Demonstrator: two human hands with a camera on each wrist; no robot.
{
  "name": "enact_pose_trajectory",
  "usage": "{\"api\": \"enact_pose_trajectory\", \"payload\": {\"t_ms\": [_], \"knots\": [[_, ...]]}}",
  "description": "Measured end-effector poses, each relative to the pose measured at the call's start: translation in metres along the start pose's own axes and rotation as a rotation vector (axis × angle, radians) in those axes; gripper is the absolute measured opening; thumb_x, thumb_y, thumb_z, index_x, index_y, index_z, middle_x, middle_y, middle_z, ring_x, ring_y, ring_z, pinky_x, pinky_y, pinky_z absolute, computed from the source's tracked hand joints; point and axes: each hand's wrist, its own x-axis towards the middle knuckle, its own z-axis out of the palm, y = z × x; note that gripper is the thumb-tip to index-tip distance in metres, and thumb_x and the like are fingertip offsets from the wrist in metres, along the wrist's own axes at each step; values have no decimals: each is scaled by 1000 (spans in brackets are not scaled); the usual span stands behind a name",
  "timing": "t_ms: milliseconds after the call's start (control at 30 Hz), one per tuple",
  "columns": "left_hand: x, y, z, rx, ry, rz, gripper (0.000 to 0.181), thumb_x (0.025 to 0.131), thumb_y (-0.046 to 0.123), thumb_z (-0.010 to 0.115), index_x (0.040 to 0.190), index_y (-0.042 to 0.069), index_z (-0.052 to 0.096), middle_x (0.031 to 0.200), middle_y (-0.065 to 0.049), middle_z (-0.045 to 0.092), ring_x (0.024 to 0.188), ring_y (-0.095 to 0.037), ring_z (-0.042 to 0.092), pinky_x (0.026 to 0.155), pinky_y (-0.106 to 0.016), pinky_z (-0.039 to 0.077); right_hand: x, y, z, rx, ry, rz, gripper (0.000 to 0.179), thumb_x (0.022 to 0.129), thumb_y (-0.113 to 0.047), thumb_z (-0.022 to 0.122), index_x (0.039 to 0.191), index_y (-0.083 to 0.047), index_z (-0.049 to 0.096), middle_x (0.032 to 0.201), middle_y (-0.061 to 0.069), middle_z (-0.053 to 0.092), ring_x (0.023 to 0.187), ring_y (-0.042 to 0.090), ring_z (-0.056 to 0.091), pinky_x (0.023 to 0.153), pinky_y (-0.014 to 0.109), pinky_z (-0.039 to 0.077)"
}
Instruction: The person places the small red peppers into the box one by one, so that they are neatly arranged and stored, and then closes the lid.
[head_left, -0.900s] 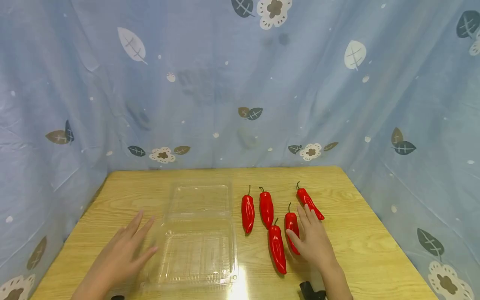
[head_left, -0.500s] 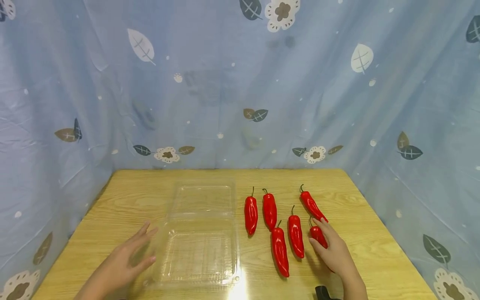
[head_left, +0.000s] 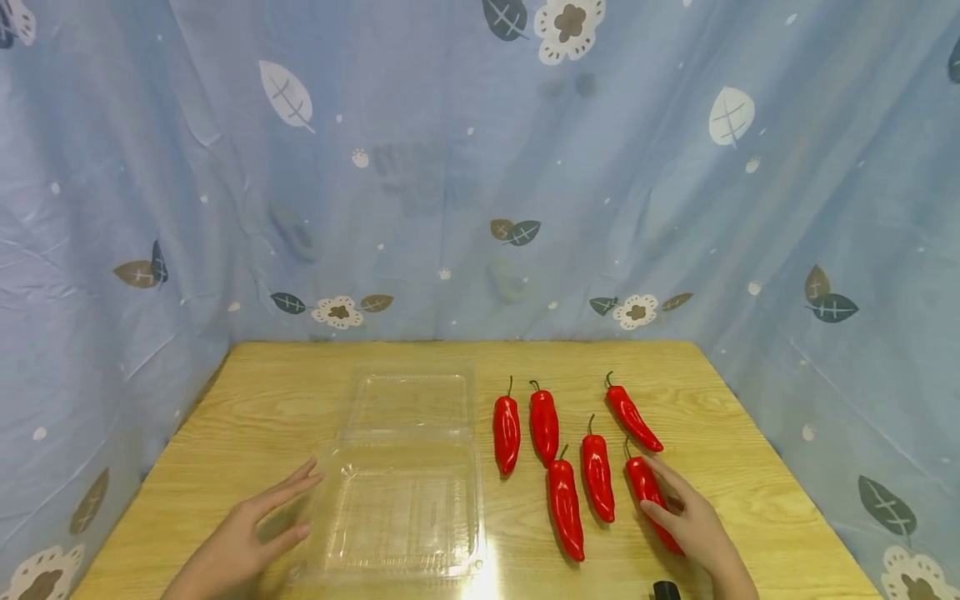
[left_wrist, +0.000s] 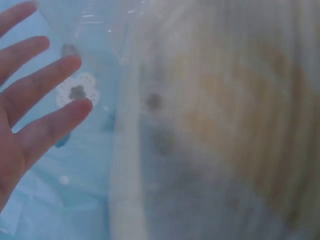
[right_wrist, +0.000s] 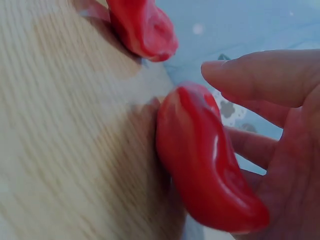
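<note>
My right hand (head_left: 696,523) is at the nearest right red chili pepper (head_left: 643,483), which lies on the wooden table with its stem pointing away. In the right wrist view, the thumb stands off from this glossy pepper (right_wrist: 200,160), while the other fingers pass behind it, partly hidden. Whether those fingers touch it, I cannot tell. At left, my left hand (head_left: 243,537) hovers beside the clear plastic clamshell box (head_left: 480,500), fingers spread and holding nothing. In the left wrist view its fingers (left_wrist: 45,85) show extended.
Several more red peppers lie between the box and my right hand, including one by the box (head_left: 507,435) and one at the far right (head_left: 630,415). The box's lid (head_left: 412,400) is folded back. A patterned blue curtain (head_left: 450,167) encloses the table (head_left: 277,383).
My right hand has drawn right and nearer, uncovering the pepper that it hid earlier, and now stands around it. The left hand has shifted slightly nearer. The head view has shifted slightly.
</note>
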Motion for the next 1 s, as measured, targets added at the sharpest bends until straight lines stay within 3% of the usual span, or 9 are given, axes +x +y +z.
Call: {"api": "enact_pose_trajectory", "payload": {"t_ms": [133,333,667,1000], "knots": [[0,-6,5,-97,-8,52,55,86,7,68,137,14,51,149,-13,40,133,12,27,99,1,22,1,3,-2,15,0,2,61,89,-28,66,143,-11,43,146,22,40,125,41,47,87,23,51],[-1,-7,7,-126,-7,50,51,87,4,66,136,10,52,149,-10,40,132,11,30,97,-3,29,4,5,-1,44,-3,-23,58,91,-27,64,143,-11,44,147,22,38,127,41,43,88,17,47],[-3,-15,12,-289,-25,87,47,88,-4,60,134,-1,50,152,-12,34,133,8,31,99,-4,31,5,5,2,114,-50,42,60,90,-27,66,143,-11,44,145,24,40,126,43,46,84,21,50],[-2,-21,16,-331,-13,127,46,87,-8,59,133,-5,50,151,-20,32,133,5,33,100,-4,32,3,6,5,111,-62,80,61,88,-31,67,143,-15,45,144,22,42,124,38,48,85,22,49]]}}
